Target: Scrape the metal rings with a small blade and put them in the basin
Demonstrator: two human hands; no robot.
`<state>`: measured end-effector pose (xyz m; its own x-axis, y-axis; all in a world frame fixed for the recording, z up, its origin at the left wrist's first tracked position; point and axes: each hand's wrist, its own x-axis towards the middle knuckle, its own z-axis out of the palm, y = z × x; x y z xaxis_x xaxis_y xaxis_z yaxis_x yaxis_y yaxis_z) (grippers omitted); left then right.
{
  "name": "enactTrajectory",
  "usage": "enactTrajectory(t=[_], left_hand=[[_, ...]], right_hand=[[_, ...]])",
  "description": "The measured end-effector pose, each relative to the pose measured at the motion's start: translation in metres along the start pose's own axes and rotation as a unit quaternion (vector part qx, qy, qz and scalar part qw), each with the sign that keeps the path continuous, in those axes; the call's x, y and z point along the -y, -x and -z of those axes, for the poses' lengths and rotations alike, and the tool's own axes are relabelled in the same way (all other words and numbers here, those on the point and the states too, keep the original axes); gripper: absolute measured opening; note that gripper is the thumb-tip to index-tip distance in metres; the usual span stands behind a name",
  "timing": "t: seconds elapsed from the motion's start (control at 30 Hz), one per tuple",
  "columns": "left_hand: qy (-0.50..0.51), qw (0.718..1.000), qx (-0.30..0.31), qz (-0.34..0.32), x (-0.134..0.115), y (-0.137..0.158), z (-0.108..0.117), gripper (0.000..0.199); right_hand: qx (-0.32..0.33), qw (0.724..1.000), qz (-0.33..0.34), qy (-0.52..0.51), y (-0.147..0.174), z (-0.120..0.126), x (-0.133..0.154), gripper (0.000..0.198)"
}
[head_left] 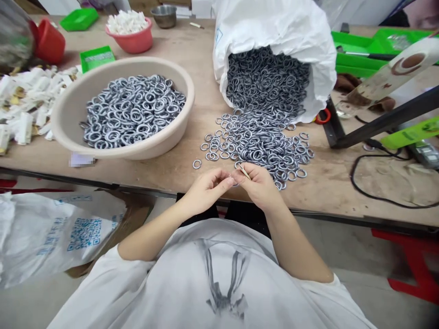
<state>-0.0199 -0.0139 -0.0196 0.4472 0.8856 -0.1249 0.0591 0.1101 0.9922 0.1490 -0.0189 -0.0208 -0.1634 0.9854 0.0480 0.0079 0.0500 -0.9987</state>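
Observation:
My left hand (213, 186) is closed in a pinch at the table's front edge, its fingertips meeting those of my right hand (258, 183). Just under the left thumb tip shows a small arc of a grey ring (235, 184), mostly hidden by the fingers. A thin pale stick (244, 172) is gripped between the thumb and fingers of my right hand. Right behind both hands spreads a loose pile of grey rings (260, 146). It runs back into the mouth of a white sack (274, 23) lying on its side, full of the same rings.
To the left stands a beige basin (185, 109) heaped with grey rings. White plastic parts (30, 100) lie beyond it, near a red bowl (144, 41) and green trays (98, 58). On the right are a black metal frame (387, 119), a cable (353, 171) and red-handled scissors (323, 117).

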Motion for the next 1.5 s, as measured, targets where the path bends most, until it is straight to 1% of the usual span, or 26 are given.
enactTrajectory(t=[0.07, 0.1, 0.2, 0.23, 0.27, 0.33, 0.4, 0.5, 0.53, 0.6, 0.67, 0.73, 0.8, 0.87, 0.9, 0.97, 1.0, 1.07, 1.13, 1.2, 1.27, 1.33, 1.37, 1.43, 1.5], left_hand=[[0.043, 0.999, 0.0, 0.013, 0.003, 0.001, -0.001, 0.039], [0.073, 0.997, 0.014, 0.029, 0.005, 0.002, -0.002, 0.04], [0.137, 0.982, 0.088, 0.094, 0.007, 0.006, -0.007, 0.04], [0.156, 0.976, 0.102, 0.113, 0.007, 0.007, -0.008, 0.039], [0.178, 0.971, 0.099, 0.125, 0.007, 0.008, -0.009, 0.039], [0.227, 0.964, 0.054, 0.129, 0.006, 0.011, -0.009, 0.037], [0.257, 0.958, 0.019, 0.124, 0.004, 0.013, -0.008, 0.036], [0.264, 0.957, 0.019, 0.115, 0.004, 0.016, -0.008, 0.038], [0.265, 0.957, 0.017, 0.113, 0.004, 0.016, -0.008, 0.04], [0.276, 0.955, -0.003, 0.108, 0.005, 0.016, -0.009, 0.041], [0.288, 0.951, -0.033, 0.103, 0.006, 0.017, -0.01, 0.04], [0.295, 0.949, -0.054, 0.098, 0.006, 0.017, -0.011, 0.037], [0.301, 0.947, -0.067, 0.095, 0.006, 0.018, -0.012, 0.035], [0.315, 0.941, -0.086, 0.091, 0.006, 0.019, -0.013, 0.035], [0.324, 0.937, -0.098, 0.091, 0.006, 0.019, -0.013, 0.036], [0.34, 0.928, -0.123, 0.089, 0.006, 0.02, -0.013, 0.039], [0.345, 0.925, -0.135, 0.088, 0.006, 0.02, -0.013, 0.039], [0.35, 0.919, -0.159, 0.085, 0.005, 0.019, -0.013, 0.037], [0.35, 0.917, -0.174, 0.08, 0.004, 0.018, -0.014, 0.036], [0.35, 0.917, -0.174, 0.08, 0.003, 0.018, -0.014, 0.036], [0.352, 0.917, -0.168, 0.087, 0.003, 0.018, -0.015, 0.035], [0.353, 0.917, -0.164, 0.089, 0.004, 0.02, -0.016, 0.035], [0.349, 0.92, -0.157, 0.084, 0.005, 0.021, -0.016, 0.036], [0.327, 0.933, -0.132, 0.072, 0.007, 0.026, -0.015, 0.039], [0.298, 0.946, -0.11, 0.064, 0.011, 0.032, -0.011, 0.042]], right_hand=[[-0.012, 0.999, -0.015, -0.039, 0.0, -0.006, 0.0, 0.038], [-0.02, 0.998, -0.024, -0.06, -0.001, -0.01, 0.0, 0.038], [-0.026, 0.993, -0.053, -0.099, -0.002, -0.019, -0.001, 0.04], [-0.03, 0.993, -0.053, -0.1, -0.002, -0.02, -0.001, 0.039], [-0.037, 0.994, -0.045, -0.096, -0.001, -0.021, -0.001, 0.039], [-0.048, 0.995, -0.019, -0.085, 0.001, -0.021, -0.001, 0.041], [-0.022, 0.996, -0.007, -0.081, 0.006, -0.02, 0.0, 0.041], [0.045, 0.994, -0.025, -0.097, 0.011, -0.021, 0.001, 0.038], [0.055, 0.993, -0.031, -0.101, 0.011, -0.022, 0.001, 0.039], [0.046, 0.994, -0.038, -0.091, 0.012, -0.024, 0.0, 0.042], [0.011, 0.999, -0.032, -0.042, 0.012, -0.025, -0.003, 0.044], [-0.022, 0.999, -0.013, 0.038, 0.012, -0.024, -0.005, 0.047], [-0.034, 0.993, 0.014, 0.109, 0.013, -0.022, -0.006, 0.045], [-0.041, 0.984, 0.061, 0.164, 0.014, -0.02, -0.005, 0.04], [-0.044, 0.976, 0.093, 0.194, 0.016, -0.019, -0.003, 0.038], [-0.041, 0.949, 0.154, 0.271, 0.019, -0.019, -0.001, 0.038], [-0.034, 0.933, 0.175, 0.313, 0.021, -0.02, 0.0, 0.038], [-0.022, 0.901, 0.197, 0.386, 0.024, -0.023, 0.001, 0.04], [-0.019, 0.879, 0.205, 0.43, 0.027, -0.026, 0.001, 0.041], [-0.021, 0.868, 0.207, 0.451, 0.028, -0.029, -0.001, 0.041], [-0.024, 0.867, 0.203, 0.455, 0.028, -0.031, -0.003, 0.042], [-0.028, 0.874, 0.192, 0.445, 0.025, -0.03, -0.006, 0.044], [-0.04, 0.879, 0.182, 0.439, 0.022, -0.027, -0.008, 0.044], [-0.087, 0.884, 0.143, 0.436, 0.014, -0.021, -0.012, 0.046], [-0.134, 0.877, 0.094, 0.452, 0.002, -0.016, -0.013, 0.047]])
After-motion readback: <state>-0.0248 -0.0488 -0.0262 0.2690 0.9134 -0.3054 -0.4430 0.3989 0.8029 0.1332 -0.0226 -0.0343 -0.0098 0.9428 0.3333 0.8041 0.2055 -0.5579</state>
